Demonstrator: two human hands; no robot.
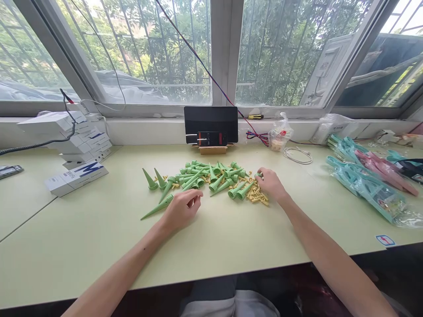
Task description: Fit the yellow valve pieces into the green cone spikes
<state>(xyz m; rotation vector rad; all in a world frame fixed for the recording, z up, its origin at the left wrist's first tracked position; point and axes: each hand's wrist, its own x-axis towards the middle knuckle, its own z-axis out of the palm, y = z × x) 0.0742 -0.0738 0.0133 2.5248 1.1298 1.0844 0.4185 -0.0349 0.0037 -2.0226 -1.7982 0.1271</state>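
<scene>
My left hand (pixel 183 208) is closed, fingers curled, around a long green plastic spike (pixel 156 209). The spike's thin tip points left toward the table's front; its wide end is hidden by the hand. At the right edge of the heap, my right hand (pixel 271 184) pinches a small green piece (pixel 258 175), mostly covered by the fingertips. Just below those fingers lies a pile of small yellow plastic fittings (pixel 257 195). Between the hands, many hollow green cones (pixel 222 184) lie jumbled. Two green cones (pixel 150 179) stand upright on the left.
A phone (pixel 212 138) leans on a dark tablet (pixel 211 119) at the back. White boxes (pixel 79 176) are stacked left. Bagged teal and pink items (pixel 366 180) lie right. A white cable (pixel 297 155) and a plastic bag (pixel 280 134) lie near the windowsill.
</scene>
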